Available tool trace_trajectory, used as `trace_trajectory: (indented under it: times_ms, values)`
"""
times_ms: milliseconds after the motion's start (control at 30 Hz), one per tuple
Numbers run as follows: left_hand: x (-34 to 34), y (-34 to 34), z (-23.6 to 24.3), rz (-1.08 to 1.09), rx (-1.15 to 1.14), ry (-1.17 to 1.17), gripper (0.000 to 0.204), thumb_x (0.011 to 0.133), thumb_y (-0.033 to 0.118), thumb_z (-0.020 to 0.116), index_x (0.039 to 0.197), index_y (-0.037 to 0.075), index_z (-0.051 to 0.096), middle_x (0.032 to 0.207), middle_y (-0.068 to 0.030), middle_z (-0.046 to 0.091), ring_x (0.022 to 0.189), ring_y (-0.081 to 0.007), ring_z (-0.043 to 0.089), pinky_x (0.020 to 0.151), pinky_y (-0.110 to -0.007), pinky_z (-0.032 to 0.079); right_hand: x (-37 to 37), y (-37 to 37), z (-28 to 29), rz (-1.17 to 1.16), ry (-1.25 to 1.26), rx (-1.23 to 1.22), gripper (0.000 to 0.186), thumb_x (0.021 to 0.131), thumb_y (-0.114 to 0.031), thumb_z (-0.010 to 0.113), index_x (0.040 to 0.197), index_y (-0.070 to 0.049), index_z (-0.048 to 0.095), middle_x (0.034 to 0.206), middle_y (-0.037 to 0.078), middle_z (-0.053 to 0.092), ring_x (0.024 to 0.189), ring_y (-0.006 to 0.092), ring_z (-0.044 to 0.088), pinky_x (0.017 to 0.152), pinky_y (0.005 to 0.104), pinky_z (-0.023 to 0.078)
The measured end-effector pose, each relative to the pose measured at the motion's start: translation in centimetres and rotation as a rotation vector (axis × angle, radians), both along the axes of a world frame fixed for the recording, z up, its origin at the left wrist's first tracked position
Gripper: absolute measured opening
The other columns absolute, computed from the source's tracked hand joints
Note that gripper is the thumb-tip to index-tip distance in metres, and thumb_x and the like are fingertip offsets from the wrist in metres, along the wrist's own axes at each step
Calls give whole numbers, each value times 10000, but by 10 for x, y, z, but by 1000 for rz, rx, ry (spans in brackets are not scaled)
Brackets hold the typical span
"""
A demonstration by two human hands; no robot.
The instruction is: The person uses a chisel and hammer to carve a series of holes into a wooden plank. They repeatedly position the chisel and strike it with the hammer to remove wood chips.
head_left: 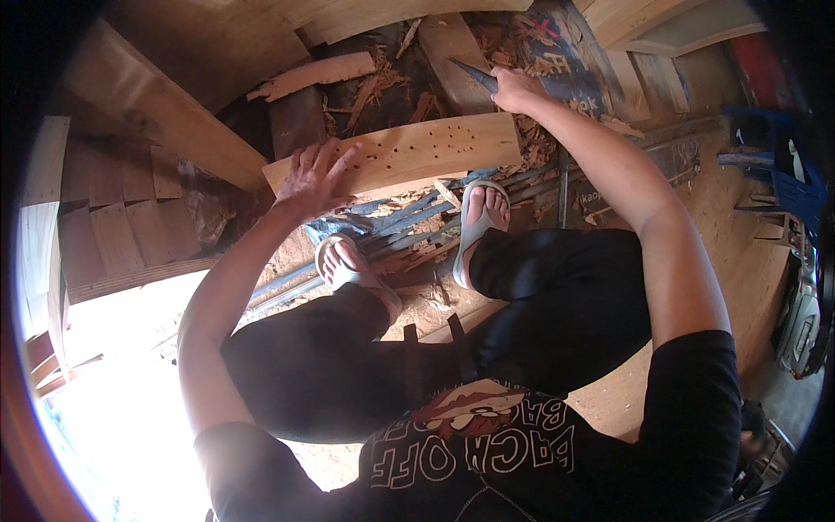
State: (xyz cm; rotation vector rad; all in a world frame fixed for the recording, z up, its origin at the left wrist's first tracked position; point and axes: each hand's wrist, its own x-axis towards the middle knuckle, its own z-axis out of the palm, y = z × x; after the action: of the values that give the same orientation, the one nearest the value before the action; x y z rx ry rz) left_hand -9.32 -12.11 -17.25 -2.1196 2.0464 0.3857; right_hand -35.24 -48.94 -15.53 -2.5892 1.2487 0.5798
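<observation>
Head view, and far left the stacked blocks (pixel 122 222) crowd the edge, a thick beam (pixel 165 109) slanting down to just beside the left end of the board (pixel 426 155); tight room there! Left hand (pixel 315 178), left of upper centre: fingers spread, laid open over the board's left part, pressing rather than wrapped around it. The board itself lies across the upper centre, small dark holes scattered over its face, long axis left to right, right end riding a little higher. Below its near edge sit two sandals (pixel 477 228), the right one close up, so little space on that side; above its far edge, a gap littered with scraps (pixel 378 91). And over by the right end, right hand (pixel 515 90), closed tight around a dark tool (pixel 475 75), which tapers to a point aimed upper left, its long axis sloping down to the fist. Farther right the ground (pixel 687 226) opens out, the widest room in sight, toward a blue chair (pixel 774 165) at the right edge.
</observation>
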Motion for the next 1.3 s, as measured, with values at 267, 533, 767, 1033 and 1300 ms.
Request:
trace_trajectory:
  times_ms: [267,533,767,1033,1300]
  values:
    - [0,0,5,69,-53,51,1205,778,626,855,1712,264,186,1659,-134,321,1532,-401,320,1295,-569,247,-19,-3,-34,-67,-100,199,616,1023,-334,643,1585,-150,468,1396,184,678,1301,352,647,1061,469,511]
    - [7,8,2,31,-155,134,1200,771,539,889,1708,237,202,1647,-123,348,1513,-385,353,1279,-553,267,-117,-38,-31,-57,-391,168,610,1031,-380,666,1534,-78,500,1422,173,673,1318,335,640,1092,431,497]
    - [13,10,0,5,-99,116,1155,811,560,850,1710,246,195,1713,-125,258,1566,-385,279,1308,-555,218,-310,61,-115,-697,-122,63,658,937,-499,759,1361,-21,606,1256,206,711,1145,368,697,954,495,539]
    - [5,5,9,51,-23,78,1145,824,583,830,1714,253,189,1721,-134,244,1563,-401,285,1312,-561,215,-331,83,-199,-568,-279,186,638,896,-627,745,1109,-26,720,928,180,737,910,373,731,826,508,551]
    - [11,11,9,9,-50,102,1099,867,606,785,1718,282,171,1745,-146,173,1595,-410,216,1327,-564,181,-300,79,-155,-1393,-1067,1293,231,998,-322,714,1030,-104,642,706,13,543,602,141,508,568,330,457]
